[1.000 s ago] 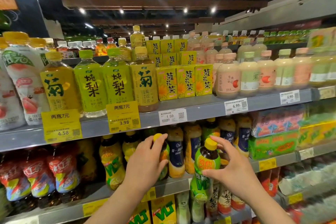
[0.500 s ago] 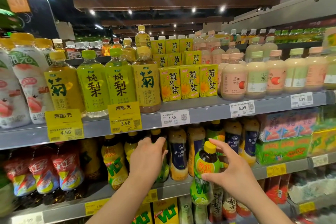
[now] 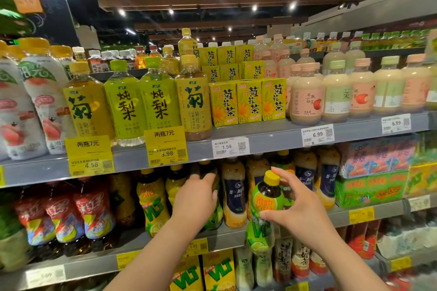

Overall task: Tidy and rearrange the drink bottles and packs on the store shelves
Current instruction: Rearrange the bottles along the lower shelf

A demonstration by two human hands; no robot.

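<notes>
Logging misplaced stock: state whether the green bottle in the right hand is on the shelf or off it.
Off it. The right hand grips the green bottle in front of the shelf edge, its base hanging below.

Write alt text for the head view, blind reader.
A right hand holds a green-labelled, yellow-capped bottle in front of the middle shelf, while the left hand grips another bottle standing on it. Yellow tea bottles and cartons fill the shelf above.

Both forearms reach forward: the left hand [image 3: 194,198] curls around something at twelve o'clock, the right hand [image 3: 298,210] pinches, thumb and fingers bent.
</notes>
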